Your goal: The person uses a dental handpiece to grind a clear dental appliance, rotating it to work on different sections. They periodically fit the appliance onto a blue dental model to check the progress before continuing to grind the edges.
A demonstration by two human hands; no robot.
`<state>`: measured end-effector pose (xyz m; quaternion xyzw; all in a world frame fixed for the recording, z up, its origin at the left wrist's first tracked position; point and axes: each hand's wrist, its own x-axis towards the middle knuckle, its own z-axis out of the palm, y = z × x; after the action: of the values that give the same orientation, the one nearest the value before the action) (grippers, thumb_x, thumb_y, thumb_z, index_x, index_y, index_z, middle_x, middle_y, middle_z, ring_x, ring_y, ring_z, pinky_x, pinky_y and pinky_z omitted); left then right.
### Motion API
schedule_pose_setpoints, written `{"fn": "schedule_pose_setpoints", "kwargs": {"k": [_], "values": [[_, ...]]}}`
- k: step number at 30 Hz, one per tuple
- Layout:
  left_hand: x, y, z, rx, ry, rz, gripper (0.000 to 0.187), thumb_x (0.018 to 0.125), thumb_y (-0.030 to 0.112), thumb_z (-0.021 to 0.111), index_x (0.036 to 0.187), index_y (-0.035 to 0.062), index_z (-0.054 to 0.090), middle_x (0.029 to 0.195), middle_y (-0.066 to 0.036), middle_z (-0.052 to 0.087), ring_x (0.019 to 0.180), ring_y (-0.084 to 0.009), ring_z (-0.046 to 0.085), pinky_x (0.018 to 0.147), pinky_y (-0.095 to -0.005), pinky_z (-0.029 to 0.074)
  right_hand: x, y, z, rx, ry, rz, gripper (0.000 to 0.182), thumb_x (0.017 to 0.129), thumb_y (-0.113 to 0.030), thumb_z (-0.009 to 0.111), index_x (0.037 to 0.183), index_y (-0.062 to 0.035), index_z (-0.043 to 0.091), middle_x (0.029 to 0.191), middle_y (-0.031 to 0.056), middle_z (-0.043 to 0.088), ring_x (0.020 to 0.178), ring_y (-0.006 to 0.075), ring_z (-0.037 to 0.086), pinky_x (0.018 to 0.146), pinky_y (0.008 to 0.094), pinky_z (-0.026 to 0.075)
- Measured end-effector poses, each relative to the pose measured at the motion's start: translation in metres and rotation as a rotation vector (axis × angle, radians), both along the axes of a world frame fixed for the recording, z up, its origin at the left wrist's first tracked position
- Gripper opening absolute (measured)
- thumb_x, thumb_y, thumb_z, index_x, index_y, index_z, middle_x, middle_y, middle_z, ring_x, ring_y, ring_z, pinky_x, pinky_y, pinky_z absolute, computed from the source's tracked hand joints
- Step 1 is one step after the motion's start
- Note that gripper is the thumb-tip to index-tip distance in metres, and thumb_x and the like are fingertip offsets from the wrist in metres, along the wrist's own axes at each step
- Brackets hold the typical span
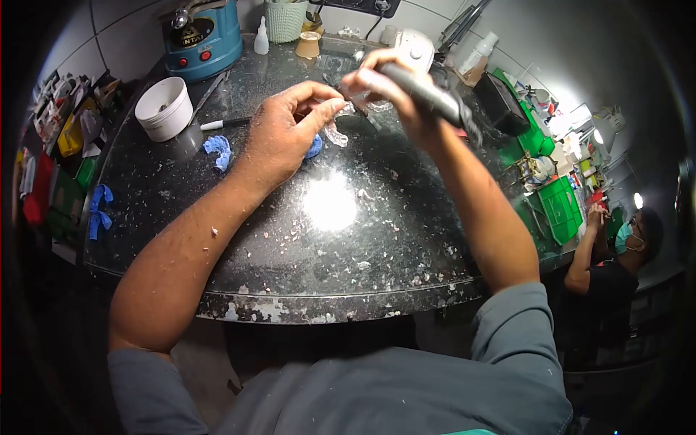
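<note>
My left hand is closed, thumb and forefinger pinched together beside a clear, arch-shaped dental piece. Whether the fingers grip that piece or another small one is not clear. My right hand, slightly blurred, wraps round a thick black rotary handpiece whose rear end points toward my forearm. Its tip comes close to the left fingertips. Partly behind my left hand lies a blue moulded piece. Another blue curved piece rests left of my wrist, near a white-capped pen.
Shavings litter the dark bench. A white tub, a blue machine and a small dropper bottle stand at the back left. Another blue piece is far left. Green trays line the right, near a masked co-worker.
</note>
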<state>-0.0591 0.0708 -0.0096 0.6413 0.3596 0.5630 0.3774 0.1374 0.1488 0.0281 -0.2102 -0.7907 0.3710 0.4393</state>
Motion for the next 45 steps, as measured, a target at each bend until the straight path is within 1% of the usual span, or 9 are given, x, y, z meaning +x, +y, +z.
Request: {"fn": "schedule_pose_setpoints", "kwargs": {"k": [3, 9, 22, 26, 28, 33, 39, 43, 45], "values": [[0.003, -0.013, 0.009, 0.055, 0.212, 0.076, 0.023, 0.093, 0.017, 0.064, 0.109, 0.0035, 0.057, 0.079, -0.004, 0.066, 0.068, -0.0074, 0.057, 0.062, -0.0243, 0.044, -0.004, -0.052, -0.01, -0.181, 0.074, -0.023, 0.024, 0.089, -0.011, 0.067, 0.108, -0.0028, 0.055, 0.096, 0.0077, 0.064, 0.086, 0.0158, 0.067, 0.069, 0.0269, 0.056], [0.013, -0.03, 0.017, 0.024, 0.283, -0.007, 0.027, 0.091, 0.019, 0.067, 0.112, 0.0051, 0.056, 0.085, -0.003, 0.064, 0.081, -0.0093, 0.061, 0.075, -0.0253, 0.047, 0.024, -0.067, -0.024, -0.342, 0.249, 0.154, 0.03, 0.089, -0.005, 0.066, 0.114, -0.0024, 0.049, 0.097, 0.0133, 0.066, 0.092, 0.0175, 0.066, 0.078, 0.0292, 0.055], [0.008, -0.028, 0.015, 0.113, 0.121, 0.092, 0.018, 0.084, 0.003, 0.071, 0.102, 0.0031, 0.071, 0.101, -0.008, 0.07, 0.094, -0.0136, 0.067, 0.085, -0.0248, 0.054, 0.027, -0.07, -0.017, -0.011, 0.299, -0.256, 0.023, 0.093, -0.018, 0.061, 0.109, -0.0032, 0.066, 0.101, 0.0027, 0.067, 0.093, 0.0105, 0.063, 0.081, 0.0243, 0.051], [0.008, -0.027, 0.016, 0.204, 0.163, 0.123, 0.018, 0.084, 0.002, 0.07, 0.102, 0.0026, 0.071, 0.101, -0.009, 0.07, 0.095, -0.015, 0.068, 0.088, -0.0262, 0.055, 0.024, -0.079, -0.013, 0.009, 0.37, -0.162, 0.02, 0.09, -0.012, 0.064, 0.107, -0.0016, 0.065, 0.099, 0.0066, 0.067, 0.088, 0.0096, 0.063, 0.081, 0.0228, 0.051], [0.007, -0.027, 0.015, 0.237, 0.186, 0.132, 0.019, 0.083, 0.0, 0.069, 0.102, 0.0024, 0.071, 0.1, -0.009, 0.07, 0.095, -0.0148, 0.068, 0.088, -0.0258, 0.055, 0.026, -0.084, -0.014, -0.011, 0.286, -0.154, 0.026, 0.092, -0.011, 0.057, 0.114, 0.0021, 0.057, 0.106, 0.015, 0.066, 0.095, 0.0202, 0.066, 0.088, 0.0339, 0.055], [0.009, -0.027, 0.014, 0.24, 0.163, 0.124, 0.019, 0.082, 0.0, 0.071, 0.101, 0.0025, 0.072, 0.099, -0.008, 0.07, 0.094, -0.0137, 0.067, 0.087, -0.0251, 0.054, 0.022, -0.087, -0.019, -0.113, 0.288, -0.161, 0.018, 0.093, -0.008, 0.062, 0.107, 0.0017, 0.056, 0.092, 0.0053, 0.061, 0.078, 0.008, 0.057, 0.069, 0.0215, 0.048], [0.005, -0.023, 0.01, 0.389, 0.264, 0.157, 0.02, 0.079, 0.002, 0.074, 0.098, 0.007, 0.074, 0.096, -0.006, 0.071, 0.091, -0.0127, 0.066, 0.083, -0.0251, 0.054, 0.03, -0.081, -0.018, 0.579, -0.063, -0.371, 0.013, 0.089, -0.006, 0.064, 0.097, 0.0046, 0.064, 0.092, 0.0109, 0.061, 0.085, 0.0158, 0.059, 0.07, 0.0268, 0.048], [0.003, -0.019, 0.008, 0.422, 0.264, 0.155, 0.02, 0.078, 0.002, 0.075, 0.097, 0.008, 0.075, 0.095, -0.005, 0.071, 0.091, -0.0126, 0.065, 0.082, -0.0251, 0.053, 0.027, -0.079, -0.023, 0.498, 0.03, -0.281, 0.015, 0.089, -0.006, 0.064, 0.099, 0.0046, 0.063, 0.093, 0.0116, 0.061, 0.086, 0.0193, 0.06, 0.073, 0.0286, 0.048], [0.002, -0.018, 0.008, 0.471, 0.287, 0.162, 0.021, 0.077, 0.002, 0.075, 0.098, 0.0088, 0.075, 0.095, -0.005, 0.071, 0.092, -0.0127, 0.065, 0.081, -0.0252, 0.052, 0.023, -0.087, -0.02, 0.041, 0.195, -0.266, 0.017, 0.088, -0.006, 0.065, 0.101, 0.0046, 0.062, 0.093, 0.0119, 0.061, 0.088, 0.0218, 0.06, 0.077, 0.0297, 0.048]]}}
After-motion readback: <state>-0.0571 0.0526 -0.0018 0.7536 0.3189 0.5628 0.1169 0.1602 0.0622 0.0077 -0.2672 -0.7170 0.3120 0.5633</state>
